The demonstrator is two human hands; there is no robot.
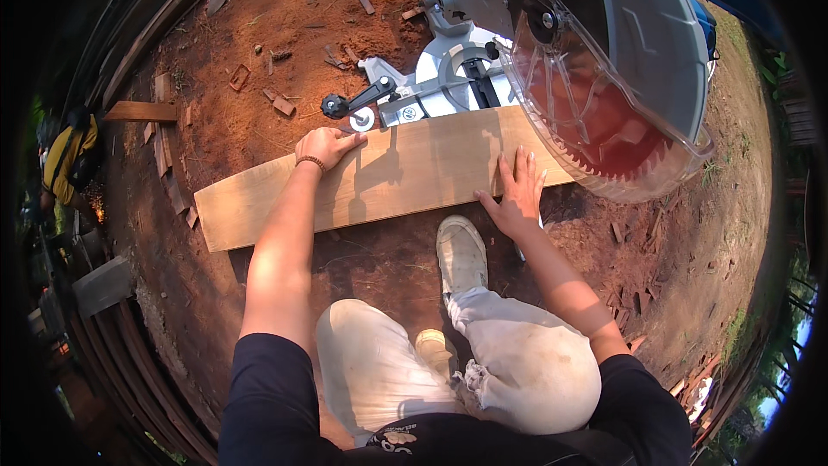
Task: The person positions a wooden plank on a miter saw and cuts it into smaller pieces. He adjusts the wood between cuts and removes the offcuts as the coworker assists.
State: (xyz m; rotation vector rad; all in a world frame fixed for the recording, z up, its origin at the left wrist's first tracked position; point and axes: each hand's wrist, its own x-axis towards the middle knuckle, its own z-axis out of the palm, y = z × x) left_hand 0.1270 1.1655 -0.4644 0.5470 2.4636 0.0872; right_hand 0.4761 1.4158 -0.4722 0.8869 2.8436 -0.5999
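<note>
A wide, pale wooden board (285,193) lies across the base of a mitre saw (461,78), its long left end reaching past the base. My left hand (326,148) is closed over the board's far edge beside the saw's clamp (362,102), a bracelet on its wrist; some fingertips are hidden behind the edge. Fingers spread, my right hand (516,198) rests flat on the board nearer its right end, close to the saw head. The toothed red blade (604,121) sits inside a clear guard (552,134) over that right end.
Reddish soil and sawdust with scattered wood offcuts (279,102) surround the saw. At the left are a person in yellow (69,151) and stacked planks (121,362). My shoe (461,255) stands just below the board's near edge.
</note>
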